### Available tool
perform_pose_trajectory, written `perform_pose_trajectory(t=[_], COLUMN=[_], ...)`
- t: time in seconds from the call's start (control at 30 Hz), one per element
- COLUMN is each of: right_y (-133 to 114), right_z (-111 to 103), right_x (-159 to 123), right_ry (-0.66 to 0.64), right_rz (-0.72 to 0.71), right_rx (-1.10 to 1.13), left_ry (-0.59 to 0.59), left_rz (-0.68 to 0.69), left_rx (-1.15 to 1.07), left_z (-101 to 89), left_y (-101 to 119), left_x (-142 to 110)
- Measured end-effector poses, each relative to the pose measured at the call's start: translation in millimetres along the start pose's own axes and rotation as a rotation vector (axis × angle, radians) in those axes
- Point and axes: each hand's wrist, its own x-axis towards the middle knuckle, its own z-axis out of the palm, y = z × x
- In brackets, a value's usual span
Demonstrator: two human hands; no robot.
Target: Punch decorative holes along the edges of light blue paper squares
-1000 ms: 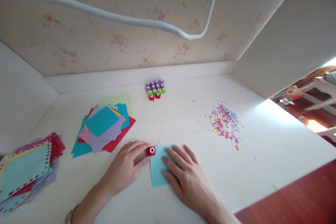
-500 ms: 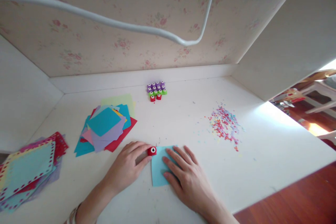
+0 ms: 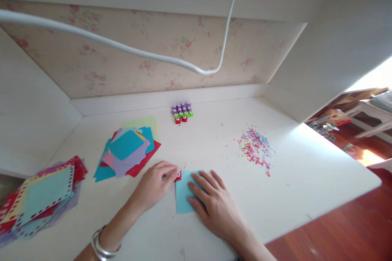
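A light blue paper square (image 3: 183, 195) lies on the white desk (image 3: 306, 179) in front of me. My right hand (image 3: 214, 206) rests flat on it with fingers spread. My left hand (image 3: 154, 185) is closed round a small red paper punch (image 3: 178, 176) that sits at the square's top left corner, with a finger pressing on its top.
A cluster of small purple, green and red punches (image 3: 181, 111) stands at the back. A loose pile of coloured paper squares (image 3: 127, 153) lies to the left, punched-edge sheets (image 3: 39, 197) at the far left, confetti scraps (image 3: 254, 149) to the right. A white cable (image 3: 122, 47) hangs overhead.
My left hand's fingers have closed over the red punch, covering more of it. The view has tilted up a little; the paper and right hand have stayed put.
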Motion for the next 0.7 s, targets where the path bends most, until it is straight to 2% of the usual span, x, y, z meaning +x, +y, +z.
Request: perform_pose_trajectory(t=[0.47, 0.7], right_y=[0.2, -0.6], right_z=[0.2, 0.9], right_x=[-1.4, -3.1], right_ry=[-0.003, -0.011], right_rz=[0.002, 0.004], right_rx=[0.006, 0.010], left_ry=[-0.222, -0.231], left_rz=[-0.124, -0.112], left_rx=[0.095, 0.089], left_z=[0.8, -2.6], left_y=[7.0, 10.5], left_x=[34.0, 32.6])
